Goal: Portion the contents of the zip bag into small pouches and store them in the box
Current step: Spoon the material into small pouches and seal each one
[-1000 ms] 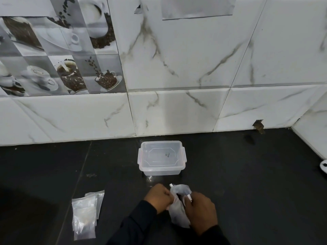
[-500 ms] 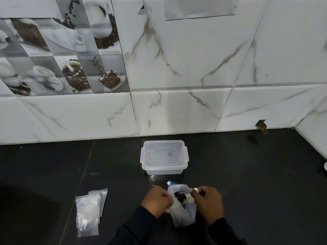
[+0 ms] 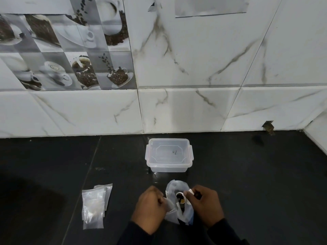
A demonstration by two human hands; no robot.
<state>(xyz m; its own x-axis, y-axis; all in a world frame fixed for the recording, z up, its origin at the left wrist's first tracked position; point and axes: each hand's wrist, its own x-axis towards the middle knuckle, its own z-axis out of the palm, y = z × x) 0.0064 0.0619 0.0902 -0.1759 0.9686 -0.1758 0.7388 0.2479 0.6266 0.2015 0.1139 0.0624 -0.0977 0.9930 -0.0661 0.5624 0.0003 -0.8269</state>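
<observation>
A whitish zip bag (image 3: 172, 189) stands on the dark counter near the front edge, its mouth pulled wide apart. Dark and yellowish contents (image 3: 180, 198) show inside the mouth. My left hand (image 3: 150, 207) pinches the bag's left lip. My right hand (image 3: 206, 204) pinches the right lip, with the white zip strip between its fingers. Behind the bag sits a clear plastic box (image 3: 169, 154) with its lid clipped on. A small stack of clear flat pouches (image 3: 94, 206) lies to the left of my hands.
A white marble-tiled wall (image 3: 194, 106) rises behind the box, with coffee-print tiles at upper left. The wall turns a corner at the far right (image 3: 316, 133). The black counter (image 3: 256, 183) stretches to both sides.
My hands have drawn apart and pulled the bag's mouth open, so the contents now show. The view has shifted slightly; box and pouches have not moved on the counter.
</observation>
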